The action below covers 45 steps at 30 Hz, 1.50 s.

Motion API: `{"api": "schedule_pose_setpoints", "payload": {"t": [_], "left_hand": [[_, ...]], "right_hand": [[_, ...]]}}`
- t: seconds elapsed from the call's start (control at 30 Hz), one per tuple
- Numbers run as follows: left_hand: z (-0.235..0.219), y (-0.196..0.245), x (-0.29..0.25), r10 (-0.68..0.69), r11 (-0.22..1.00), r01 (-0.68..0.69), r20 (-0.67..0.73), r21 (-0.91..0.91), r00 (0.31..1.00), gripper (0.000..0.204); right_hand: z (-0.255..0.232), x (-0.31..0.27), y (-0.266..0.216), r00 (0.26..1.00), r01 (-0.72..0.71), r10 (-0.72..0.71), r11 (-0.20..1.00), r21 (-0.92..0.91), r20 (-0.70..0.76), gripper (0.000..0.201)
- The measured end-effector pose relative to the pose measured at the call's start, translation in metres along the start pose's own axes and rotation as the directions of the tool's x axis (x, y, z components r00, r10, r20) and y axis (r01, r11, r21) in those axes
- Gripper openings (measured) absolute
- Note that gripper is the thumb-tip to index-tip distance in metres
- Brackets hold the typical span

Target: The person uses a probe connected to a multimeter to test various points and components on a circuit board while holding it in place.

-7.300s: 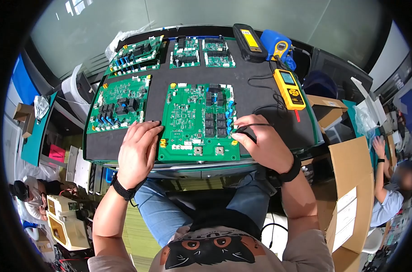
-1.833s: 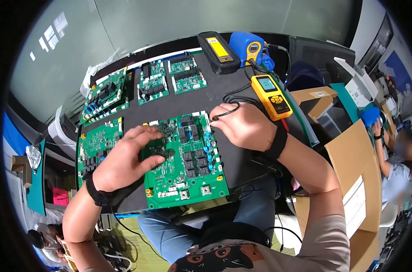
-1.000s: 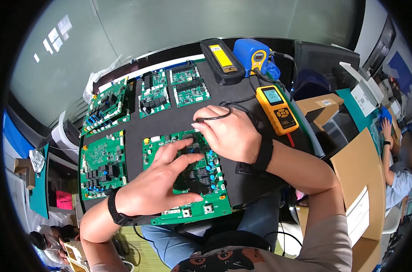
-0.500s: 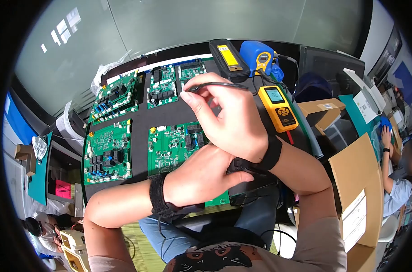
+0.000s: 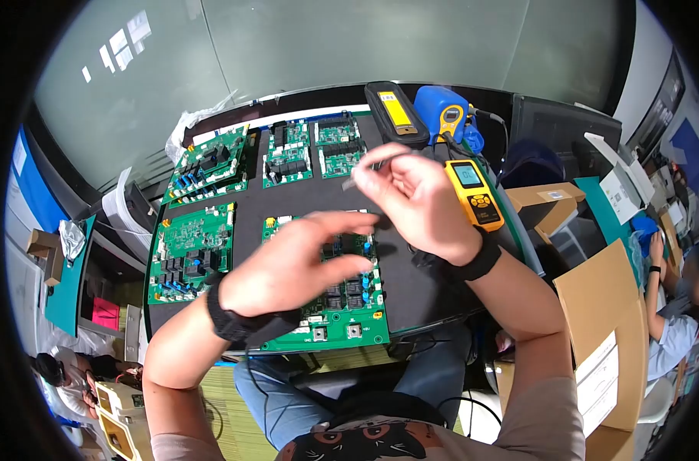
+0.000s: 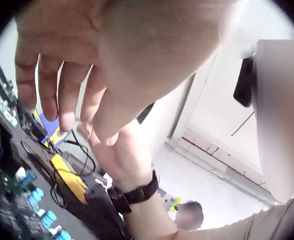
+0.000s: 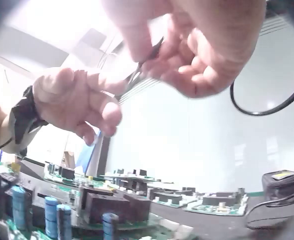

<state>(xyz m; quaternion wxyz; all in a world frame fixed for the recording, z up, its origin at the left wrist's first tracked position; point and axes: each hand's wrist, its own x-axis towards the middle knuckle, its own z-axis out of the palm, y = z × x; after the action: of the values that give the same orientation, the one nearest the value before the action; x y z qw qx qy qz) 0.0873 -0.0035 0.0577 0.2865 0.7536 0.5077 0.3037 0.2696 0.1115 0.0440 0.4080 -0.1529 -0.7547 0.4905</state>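
The right hand (image 5: 422,203) pinches a thin dark probe with a metal tip (image 7: 135,76) between thumb and fingers, raised above the bench. A black cable (image 7: 267,111) loops beside this hand in the right wrist view. Over the large green circuit board (image 5: 342,326) hovers the left hand (image 5: 280,265), its fingers extended toward the right hand and nothing in its grasp. In the left wrist view its fingers (image 6: 49,90) are spread. Black relays and blue cylindrical components (image 7: 51,216) stand on the board, partly hidden by the left hand in the head view.
A yellow handheld meter (image 5: 474,196) lies right of the hands, with a blue-and-yellow unit (image 5: 441,111) and a black case (image 5: 396,115) behind. More circuit boards (image 5: 195,250) lie left, with smaller ones (image 5: 286,154) at the back. An open cardboard box (image 5: 607,323) stands at right.
Earlier the right hand worked low at the large board's right edge; it has since risen with the probe. The left hand, crossed over the right wrist half a second ago, has moved back left.
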Motion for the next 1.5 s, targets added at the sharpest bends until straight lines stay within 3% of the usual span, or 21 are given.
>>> {"api": "schedule_pose_setpoints", "payload": {"t": [0.03,0.1,0.17,0.23,0.3,0.33,0.37,0.43,0.5,0.57,0.7,0.8,1.17,1.27,1.5], "left_hand": [[-0.011,0.001,-0.006,-0.073,0.997,0.072,-0.036,-0.027,0.997,0.048],[-0.027,-0.008,-0.017,-0.135,0.983,0.121,-0.096,-0.138,0.986,0.040],[-0.039,-0.017,-0.025,-0.211,0.975,0.203,-0.102,-0.090,0.972,0.039],[-0.043,-0.027,-0.030,-0.328,0.940,0.320,-0.056,-0.119,0.943,0.041],[-0.037,-0.042,-0.036,-0.284,0.942,0.287,-0.038,0.177,0.958,0.044],[-0.037,-0.048,-0.036,-0.266,0.929,0.253,0.014,0.270,0.964,0.047],[-0.035,-0.051,-0.037,-0.268,0.929,0.255,0.012,0.268,0.963,0.047],[-0.031,-0.057,-0.042,-0.190,0.884,0.142,0.064,0.446,0.980,0.047],[-0.032,-0.057,-0.040,-0.234,0.895,0.178,0.091,0.409,0.968,0.047],[-0.031,-0.063,-0.040,-0.123,0.870,0.087,0.042,0.485,0.992,0.046],[-0.030,-0.067,-0.036,-0.110,0.866,0.095,0.002,0.491,0.994,0.044],[-0.035,-0.064,-0.037,-0.174,0.921,0.165,-0.006,0.353,0.985,0.041],[-0.026,-0.077,-0.024,-0.130,0.985,0.149,-0.193,0.086,0.973,0.023],[-0.015,-0.078,-0.019,-0.112,0.993,0.120,-0.317,0.004,0.942,0.018],[-0.015,-0.061,-0.022,0.028,0.980,0.058,-0.416,0.192,0.909,0.018]], "right_hand": [[-0.008,-0.003,0.003,0.996,0.015,-0.002,0.991,-0.134,0.093,0.015],[-0.021,-0.008,0.017,0.954,0.060,0.012,0.971,-0.230,0.300,0.013],[-0.024,-0.013,0.026,0.923,0.157,-0.040,0.948,-0.279,0.383,0.011],[-0.024,-0.015,0.030,0.921,0.151,-0.018,0.937,-0.315,0.388,0.010],[-0.025,-0.011,0.037,0.916,0.227,-0.059,0.892,-0.391,0.397,0.010],[-0.024,-0.010,0.038,0.926,0.187,-0.030,0.902,-0.389,0.375,0.010],[-0.024,-0.009,0.041,0.925,0.188,-0.030,0.902,-0.388,0.378,0.010],[-0.025,-0.007,0.048,0.925,0.183,-0.014,0.891,-0.415,0.380,0.009],[-0.025,-0.007,0.049,0.925,0.142,0.019,0.909,-0.392,0.380,0.010],[-0.024,-0.007,0.047,0.924,0.099,0.052,0.924,-0.369,0.379,0.012],[-0.024,-0.010,0.043,0.936,-0.007,0.100,0.964,-0.267,0.337,0.011],[-0.025,-0.011,0.047,0.945,-0.073,0.131,0.978,-0.197,0.299,0.011],[-0.024,-0.007,0.056,0.941,0.047,0.060,0.951,-0.306,0.332,0.006],[-0.022,-0.007,0.059,0.944,0.055,0.056,0.945,-0.323,0.325,0.007],[-0.019,-0.007,0.059,0.939,0.111,0.018,0.930,-0.351,0.343,0.009]]}}
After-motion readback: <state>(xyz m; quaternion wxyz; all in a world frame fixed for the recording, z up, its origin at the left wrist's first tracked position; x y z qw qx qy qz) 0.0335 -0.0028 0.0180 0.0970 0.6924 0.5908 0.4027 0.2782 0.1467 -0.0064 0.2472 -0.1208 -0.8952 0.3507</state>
